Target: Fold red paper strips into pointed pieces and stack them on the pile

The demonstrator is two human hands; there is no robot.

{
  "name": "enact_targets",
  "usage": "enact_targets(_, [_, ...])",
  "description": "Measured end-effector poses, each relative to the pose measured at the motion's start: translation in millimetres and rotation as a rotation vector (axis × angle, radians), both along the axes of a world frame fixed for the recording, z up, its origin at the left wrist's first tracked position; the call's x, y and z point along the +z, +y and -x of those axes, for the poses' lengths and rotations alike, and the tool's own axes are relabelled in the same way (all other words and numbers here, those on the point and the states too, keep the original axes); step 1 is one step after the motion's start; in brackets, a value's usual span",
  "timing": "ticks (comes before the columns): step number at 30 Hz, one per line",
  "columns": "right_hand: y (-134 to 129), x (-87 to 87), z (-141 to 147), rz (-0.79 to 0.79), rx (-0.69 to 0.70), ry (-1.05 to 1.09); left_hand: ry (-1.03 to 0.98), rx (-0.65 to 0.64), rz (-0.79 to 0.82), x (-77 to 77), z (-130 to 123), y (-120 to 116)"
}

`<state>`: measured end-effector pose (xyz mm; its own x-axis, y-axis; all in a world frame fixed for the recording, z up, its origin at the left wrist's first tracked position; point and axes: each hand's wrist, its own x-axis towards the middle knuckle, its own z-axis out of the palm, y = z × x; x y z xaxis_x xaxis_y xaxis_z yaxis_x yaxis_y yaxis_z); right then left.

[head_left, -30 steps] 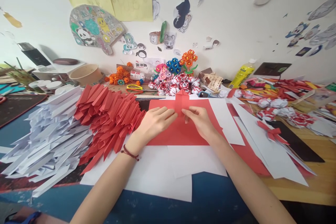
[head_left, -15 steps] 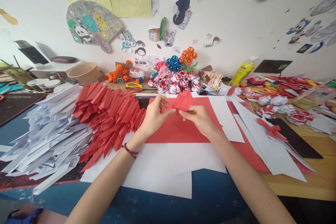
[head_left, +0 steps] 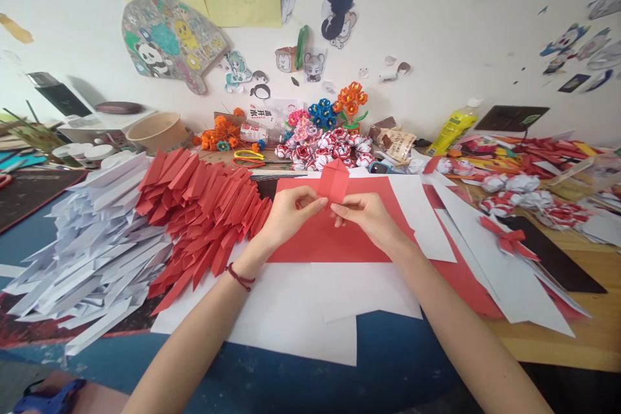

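Between my hands stands a small folded piece of red paper [head_left: 334,180], its pointed end upward and creases showing near the tip. My left hand [head_left: 295,210] pinches its lower left edge between thumb and fingers. At the lower right edge, my right hand [head_left: 359,212] grips it the same way. Beneath them lies a large red sheet [head_left: 310,242] on top of white sheets [head_left: 291,317]. To the left are a heap of folded red paper strips [head_left: 204,207] and a heap of folded white paper strips [head_left: 107,239].
Red-and-white paper flowers [head_left: 334,149], yellow-handled scissors [head_left: 248,156] and a beige bowl [head_left: 158,132] sit along the back. A yellow bottle [head_left: 453,128] stands at the back right. Further right lie white sheets [head_left: 509,272] with a red folded piece [head_left: 509,237] on them.
My left hand has closed onto the red paper's left edge. The paper has turned from a slant to upright, point up. The camera view has shifted slightly.
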<state>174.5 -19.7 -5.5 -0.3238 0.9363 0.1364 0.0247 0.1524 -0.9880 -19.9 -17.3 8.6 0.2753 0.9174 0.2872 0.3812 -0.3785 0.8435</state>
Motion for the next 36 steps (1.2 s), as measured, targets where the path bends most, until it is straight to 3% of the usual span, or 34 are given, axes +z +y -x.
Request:
enact_targets(14, [-4, 4.1, 4, -0.025, -0.029, 0.009, -0.088, 0.046, -0.008, -10.8, -4, 0])
enact_targets(36, [-5, 1.9, 6, -0.011, -0.071, 0.071, -0.058, 0.088, -0.079, -7.3, -12, -9])
